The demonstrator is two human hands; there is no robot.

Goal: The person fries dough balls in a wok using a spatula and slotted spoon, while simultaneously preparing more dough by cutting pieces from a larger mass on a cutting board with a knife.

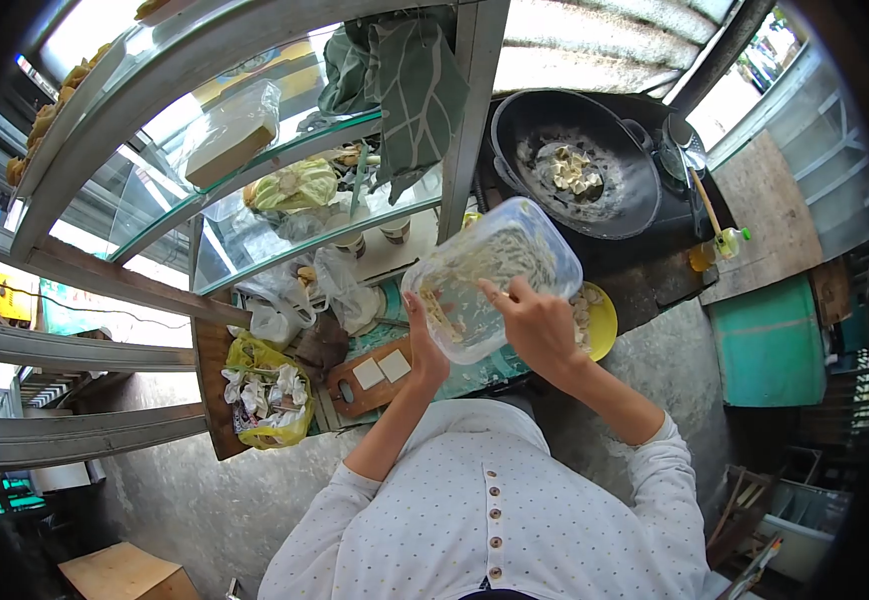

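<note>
A clear plastic food container [500, 255], smeared inside with pale, wet residue, is tilted above the counter. My left hand [427, 350] grips its near left side, the thumb along the rim. Inside the opening, my right hand [537, 330] has its fingers bent and bunched, with pale residue near the fingertips; whatever they pinch is too small to make out. Some lighter food strips [442, 315] cling to the container's left inner wall. Beyond it, a large black wok [620, 205] holds a heap of pale food pieces [570, 170] in its middle.
A yellow bowl [605, 318] sits partly behind my right hand. On the left are a wooden board [357, 402] with two white squares and a yellow plastic bag [245, 352]. A glass display case [285, 240] holds a cabbage [295, 187]. A wooden-handled utensil [707, 200] lies right of the wok.
</note>
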